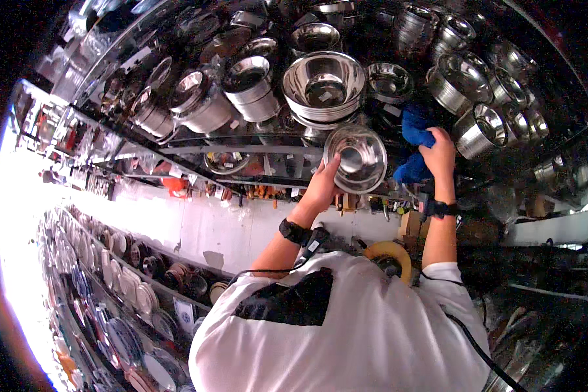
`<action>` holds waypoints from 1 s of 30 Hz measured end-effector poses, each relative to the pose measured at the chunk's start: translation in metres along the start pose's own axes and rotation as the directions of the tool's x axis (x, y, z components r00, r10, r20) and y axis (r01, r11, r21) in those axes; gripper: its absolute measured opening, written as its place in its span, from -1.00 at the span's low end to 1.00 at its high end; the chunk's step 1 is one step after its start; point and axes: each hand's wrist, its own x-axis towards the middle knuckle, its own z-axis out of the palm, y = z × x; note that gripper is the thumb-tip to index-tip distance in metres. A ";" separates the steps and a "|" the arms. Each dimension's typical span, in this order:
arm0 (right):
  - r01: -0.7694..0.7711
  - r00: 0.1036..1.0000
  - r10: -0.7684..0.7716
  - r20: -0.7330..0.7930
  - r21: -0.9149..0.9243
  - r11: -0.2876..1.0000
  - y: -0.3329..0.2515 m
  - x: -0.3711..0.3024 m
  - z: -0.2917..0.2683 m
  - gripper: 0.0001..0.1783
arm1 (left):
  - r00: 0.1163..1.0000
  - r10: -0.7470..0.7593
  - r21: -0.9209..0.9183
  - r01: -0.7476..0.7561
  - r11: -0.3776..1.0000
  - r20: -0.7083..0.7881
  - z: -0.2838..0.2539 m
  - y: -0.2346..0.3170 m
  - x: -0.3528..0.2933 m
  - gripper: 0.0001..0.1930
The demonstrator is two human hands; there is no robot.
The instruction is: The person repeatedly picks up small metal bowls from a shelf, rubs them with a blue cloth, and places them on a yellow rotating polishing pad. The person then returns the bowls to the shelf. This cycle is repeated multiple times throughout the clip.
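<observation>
A shiny metal bowl (355, 159) is tilted toward me in my left hand (321, 189), whose thumb lies over its rim while the other fingers go out of sight behind it. My right hand (440, 155) is closed on a blue cloth (417, 125), part of which hangs below the fingers. The cloth is to the right of the bowl, apart from it, over the shelf's front. Just beyond the held bowl, a stack of larger metal bowls (324, 85) stands on the shelf. A stack of metal bowls (482, 130) is right of my right hand.
More stacked metal pots (249, 85) and bowls (460, 78) crowd the dark shelf. Its front edge (261, 145) runs across before me. Lower left, a rack holds many plates (137, 291). A yellow ring-shaped object (398, 258) is below, near my body. Black cables (480, 353) run along my arms.
</observation>
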 end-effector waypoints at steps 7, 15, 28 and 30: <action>-0.028 0.990 0.082 -0.114 0.413 0.910 -0.042 -0.035 -0.048 -0.53 | 0.956 0.291 0.375 -0.280 0.884 0.029 0.032 -0.010 0.009 -0.50; 0.189 0.981 -0.189 -0.041 0.401 0.896 -0.101 -0.048 -0.013 -0.48 | 0.760 0.517 0.585 -0.641 0.497 0.394 0.062 -0.009 0.017 -0.53; 0.527 0.608 -0.767 0.203 0.619 0.582 -0.081 -0.045 -0.036 -0.74 | 0.892 0.411 0.595 -0.436 0.675 0.186 0.053 0.033 0.005 -0.52; 0.453 0.668 -0.719 0.193 0.660 0.599 -0.072 -0.042 -0.061 -0.70 | 0.902 0.408 0.551 -0.415 0.724 0.143 0.042 0.036 0.008 -0.54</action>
